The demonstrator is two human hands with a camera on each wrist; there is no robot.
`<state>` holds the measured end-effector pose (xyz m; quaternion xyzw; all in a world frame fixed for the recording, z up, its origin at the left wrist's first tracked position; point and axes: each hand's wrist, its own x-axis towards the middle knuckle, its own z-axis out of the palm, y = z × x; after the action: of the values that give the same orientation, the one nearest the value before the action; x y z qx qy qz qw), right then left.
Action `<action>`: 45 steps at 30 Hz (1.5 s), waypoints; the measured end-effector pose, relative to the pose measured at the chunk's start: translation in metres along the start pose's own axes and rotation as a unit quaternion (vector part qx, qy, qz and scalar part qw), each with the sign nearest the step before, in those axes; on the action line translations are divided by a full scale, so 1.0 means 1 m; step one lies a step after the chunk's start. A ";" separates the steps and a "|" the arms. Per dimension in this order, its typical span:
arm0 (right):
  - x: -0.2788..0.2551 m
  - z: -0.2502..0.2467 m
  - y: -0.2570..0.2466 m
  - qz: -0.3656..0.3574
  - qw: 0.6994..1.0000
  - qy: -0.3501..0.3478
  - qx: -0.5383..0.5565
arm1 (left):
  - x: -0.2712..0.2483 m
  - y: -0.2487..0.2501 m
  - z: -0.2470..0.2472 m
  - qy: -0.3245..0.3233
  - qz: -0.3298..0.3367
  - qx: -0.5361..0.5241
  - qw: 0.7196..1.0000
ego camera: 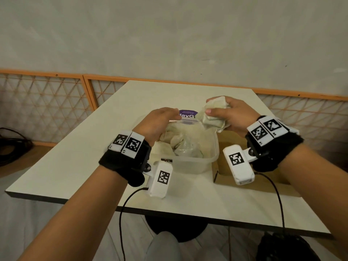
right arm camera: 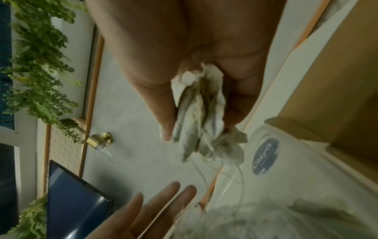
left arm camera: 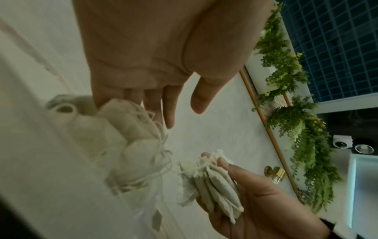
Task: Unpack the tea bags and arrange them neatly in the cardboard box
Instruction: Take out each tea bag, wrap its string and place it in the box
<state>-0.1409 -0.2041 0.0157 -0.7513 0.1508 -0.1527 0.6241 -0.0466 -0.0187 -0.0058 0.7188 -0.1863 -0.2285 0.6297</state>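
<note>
We grip a crumpled bunch of tea bags (ego camera: pixel 213 113) in our right hand (ego camera: pixel 232 114), raised above the cardboard box (ego camera: pixel 228 146) on the counter (ego camera: pixel 79 159). Our left hand (ego camera: pixel 157 124), fingers straight and loose, rests over more bags in the clear plastic tub (ego camera: pixel 192 162) just beside the box.

wrists: black bands (ego camera: pixel 124 157) | white marker blocks (black square codes) | black cables (ego camera: pixel 128 200) | arms bare
</note>
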 end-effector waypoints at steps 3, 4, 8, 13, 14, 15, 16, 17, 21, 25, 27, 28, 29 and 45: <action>-0.006 0.007 0.000 0.013 0.999 -0.038 0.026 | -0.003 0.002 0.008 0.077 0.076 0.048 0.993; -0.007 0.009 -0.003 0.010 0.998 -0.046 0.032 | -0.004 0.003 0.009 0.113 0.113 0.054 0.986; -0.003 0.018 -0.027 0.002 0.995 -0.097 0.030 | -0.009 0.017 0.014 0.116 0.161 0.006 0.980; 0.010 0.040 -0.037 0.052 0.991 -0.124 -0.005 | -0.006 0.021 0.021 -0.092 0.045 -0.058 0.993; 0.011 0.041 -0.038 0.070 0.987 -0.139 0.024 | -0.005 0.018 0.020 -0.105 0.034 -0.087 0.990; 0.013 0.039 -0.037 0.093 0.982 -0.150 0.070 | -0.004 0.016 0.018 -0.110 0.026 -0.114 0.987; 0.012 0.037 -0.037 0.115 0.977 -0.147 0.099 | -0.003 0.012 0.015 -0.108 0.017 -0.136 0.985; 0.014 0.033 -0.035 0.130 0.978 -0.127 0.100 | -0.001 0.009 0.012 -0.100 0.009 -0.154 0.983; 0.021 0.026 -0.010 0.109 0.976 -0.037 -0.187 | 0.005 -0.001 0.003 -0.043 -0.019 -0.252 0.966; 0.014 0.037 0.009 0.041 0.843 -0.153 -0.513 | 0.000 -0.003 -0.006 -0.070 -0.051 -0.429 0.899; 0.009 0.047 0.010 0.009 0.815 -0.157 -0.558 | -0.006 -0.004 -0.006 -0.099 -0.040 -0.485 0.868; 0.010 0.051 0.014 0.005 0.811 -0.155 -0.564 | -0.008 -0.005 -0.004 -0.113 -0.033 -0.496 0.860; 0.012 0.055 0.018 0.010 0.809 -0.151 -0.567 | -0.010 -0.005 -0.002 -0.125 -0.027 -0.500 0.856; 0.012 0.038 0.006 0.023 0.961 -0.025 -0.273 | -0.003 -0.020 0.020 0.022 -0.031 -0.426 0.904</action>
<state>-0.1148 -0.1763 0.0042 -0.8931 0.1886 -0.0720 0.4019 -0.0612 -0.0306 -0.0277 0.3922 -0.0348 -0.2896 0.8724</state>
